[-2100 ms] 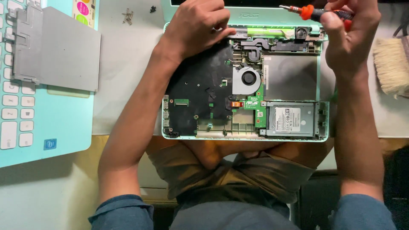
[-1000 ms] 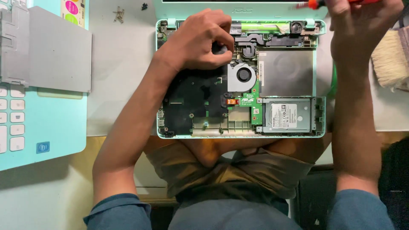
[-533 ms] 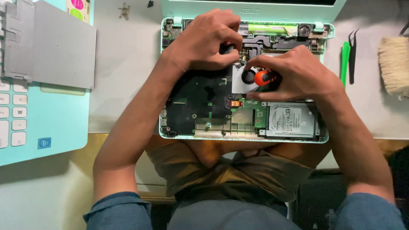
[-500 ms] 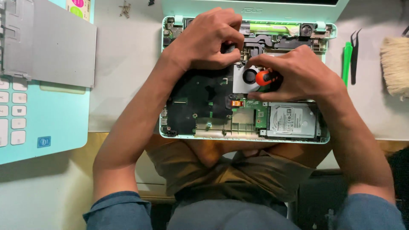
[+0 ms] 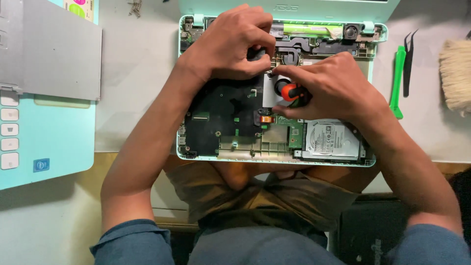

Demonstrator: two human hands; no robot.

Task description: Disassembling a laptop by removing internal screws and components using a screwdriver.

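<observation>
An opened mint-green laptop base (image 5: 189, 149) lies on the desk with its black motherboard (image 5: 223, 115), fan and silver hard drive (image 5: 332, 140) exposed. My right hand (image 5: 333, 88) grips an orange-and-black screwdriver (image 5: 293, 93), held upright over the fan area near the middle of the base. My left hand (image 5: 230, 44) rests on the upper part of the board beside the fan, fingers curled down against the parts there. The two hands almost touch. The screwdriver's tip is hidden under my fingers.
A second mint laptop with a grey panel (image 5: 49, 54) on it lies at the left. A green pry tool (image 5: 397, 81) and black tweezers (image 5: 407, 64) lie right of the base, with a brush (image 5: 456, 73) at the far right. Loose screws (image 5: 133, 7) sit at the top.
My right hand came down from the top right with the screwdriver and set it over the fan. My left hand shifted slightly along the upper board.
</observation>
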